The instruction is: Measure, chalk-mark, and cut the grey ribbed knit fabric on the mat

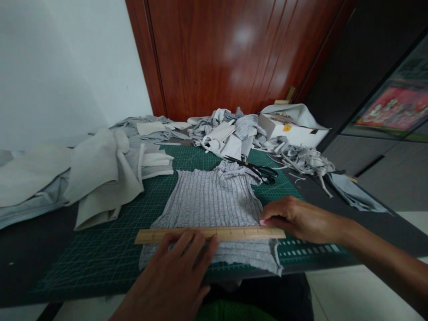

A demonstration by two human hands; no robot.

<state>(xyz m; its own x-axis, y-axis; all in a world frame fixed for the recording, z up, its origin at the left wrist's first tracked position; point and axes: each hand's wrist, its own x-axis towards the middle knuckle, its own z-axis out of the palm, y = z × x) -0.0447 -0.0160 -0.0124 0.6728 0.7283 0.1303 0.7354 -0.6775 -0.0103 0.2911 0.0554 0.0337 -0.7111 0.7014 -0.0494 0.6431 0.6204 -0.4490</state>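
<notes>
A grey ribbed piece of fabric (210, 200) lies flat on the green cutting mat (110, 249). A wooden ruler (207, 234) lies across its lower part. My left hand (174, 281) rests palm down on the fabric, its fingertips touching the ruler's near edge. My right hand (297, 218) presses its fingertips on the ruler's right end, with what looks like a small pink object at the fingertips; I cannot tell what it is.
Black scissors (259, 170) lie just beyond the fabric. Piles of grey and cream cloth scraps (103, 174) cover the left and back of the table. A white box (290, 131) stands at the back right, before a red wooden door (230, 53).
</notes>
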